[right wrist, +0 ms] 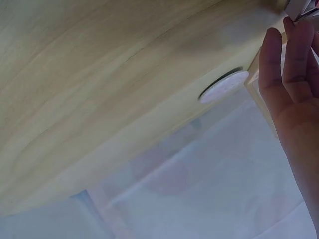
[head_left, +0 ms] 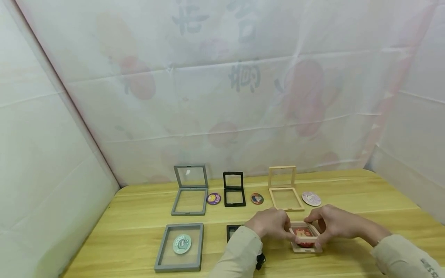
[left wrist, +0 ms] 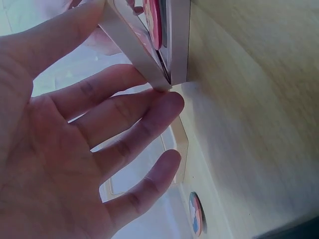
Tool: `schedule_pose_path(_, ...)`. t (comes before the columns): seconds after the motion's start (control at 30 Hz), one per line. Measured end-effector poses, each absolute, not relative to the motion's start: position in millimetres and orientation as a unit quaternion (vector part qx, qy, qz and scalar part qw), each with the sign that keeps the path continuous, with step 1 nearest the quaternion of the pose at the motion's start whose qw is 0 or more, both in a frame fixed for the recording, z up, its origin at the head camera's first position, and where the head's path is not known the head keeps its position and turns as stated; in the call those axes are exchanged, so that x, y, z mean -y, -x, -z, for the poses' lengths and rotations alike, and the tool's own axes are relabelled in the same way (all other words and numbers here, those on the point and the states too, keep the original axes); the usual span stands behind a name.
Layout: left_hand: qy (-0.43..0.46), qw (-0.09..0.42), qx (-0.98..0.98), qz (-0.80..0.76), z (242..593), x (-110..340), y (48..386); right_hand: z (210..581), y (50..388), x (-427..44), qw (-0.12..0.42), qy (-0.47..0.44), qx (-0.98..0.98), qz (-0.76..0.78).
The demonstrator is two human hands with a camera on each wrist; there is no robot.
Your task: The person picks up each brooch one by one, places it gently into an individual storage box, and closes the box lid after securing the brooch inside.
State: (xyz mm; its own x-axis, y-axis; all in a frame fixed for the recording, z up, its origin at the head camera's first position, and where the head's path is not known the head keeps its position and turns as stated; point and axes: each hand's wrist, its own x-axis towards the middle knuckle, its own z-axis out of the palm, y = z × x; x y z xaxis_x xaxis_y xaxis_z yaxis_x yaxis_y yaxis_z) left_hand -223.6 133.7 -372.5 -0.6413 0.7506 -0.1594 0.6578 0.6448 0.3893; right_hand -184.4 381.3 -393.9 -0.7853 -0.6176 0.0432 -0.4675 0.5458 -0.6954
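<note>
Toward the front right of the table, a small beige display frame (head_left: 307,250) lies with its hinged lid partly lowered over a red round badge (head_left: 302,232). My left hand (head_left: 271,224) pinches the lid's left side between thumb and fingers. On the opposite side, my right hand (head_left: 335,224) grips the lid with its thumb at the front corner. The left wrist view shows the left hand (left wrist: 94,119) with its lower fingers spread beside the hinge and a narrow wedge between lid and base. At the right wrist view's edge, the right hand (right wrist: 299,79) mostly hides the frame.
Along the back stand an open grey frame (head_left: 189,189), an open black frame (head_left: 234,189) and an open beige frame (head_left: 287,210), with a purple badge (head_left: 213,199), dark badge (head_left: 257,199) and pale badge (head_left: 311,199) between. A grey frame (head_left: 178,267) holds a green badge (head_left: 182,244). The left sleeve partly covers another black frame (head_left: 228,233).
</note>
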Motion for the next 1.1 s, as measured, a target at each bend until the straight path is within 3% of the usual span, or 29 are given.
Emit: schedule_pose_path(1.1, -0.409, 0.06, -0.904, -0.106, 379.4, -135.2, 210.1, 407.0, 169.8, -371.9, -0.004, 0.301, -0.913, 0.275)
